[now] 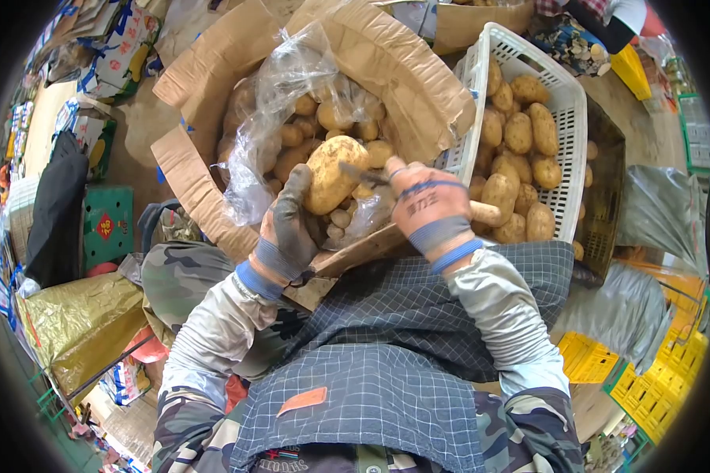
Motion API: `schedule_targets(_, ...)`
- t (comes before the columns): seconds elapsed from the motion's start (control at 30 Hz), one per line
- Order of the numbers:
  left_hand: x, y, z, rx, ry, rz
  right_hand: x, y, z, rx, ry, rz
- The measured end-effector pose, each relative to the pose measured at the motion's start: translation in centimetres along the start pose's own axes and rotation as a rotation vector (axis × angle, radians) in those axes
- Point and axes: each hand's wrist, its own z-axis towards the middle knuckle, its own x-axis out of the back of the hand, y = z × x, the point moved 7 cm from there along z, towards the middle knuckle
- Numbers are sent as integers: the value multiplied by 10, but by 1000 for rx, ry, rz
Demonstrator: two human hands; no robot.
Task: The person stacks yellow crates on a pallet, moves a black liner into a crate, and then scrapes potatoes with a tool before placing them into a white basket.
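My left hand, in a dirty grey work glove with a blue cuff, is closed around a large potato over the open cardboard box. My right hand, in an orange and blue glove, grips a knife. Its pale wooden handle sticks out behind the fist, and the dark blade points left against the potato's right side. Below, more potatoes fill the box, partly covered by a clear plastic liner.
A white plastic crate of potatoes stands to the right, with a dark crate beyond it. On the left are a green carton and a gold sheet. Yellow crates sit at lower right. Another person's sleeve shows at upper right.
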Motion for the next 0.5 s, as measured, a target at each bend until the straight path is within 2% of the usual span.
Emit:
schedule_targets(0.1,-6,3,-1,-54,43,23,-9,-9,-2,-10,-71,-84)
schedule_targets(0.17,-4,4,-1,-87,73,53,-18,-25,-11,86,-108,-39)
schedule_targets(0.23,6,0,-1,-100,138,94,-17,-19,-7,19,-149,-132)
schedule_targets(0.3,6,1,-3,-77,87,113,0,0,-3,24,44,6)
schedule_targets(0.37,4,2,-3,-69,25,131,1,-2,-1,-1,27,1)
schedule_targets(0.43,15,1,-3,-111,160,275,-15,-16,-5,60,-73,-25)
schedule_targets(0.5,9,8,-6,-142,152,401,-15,-10,-4,41,-94,26)
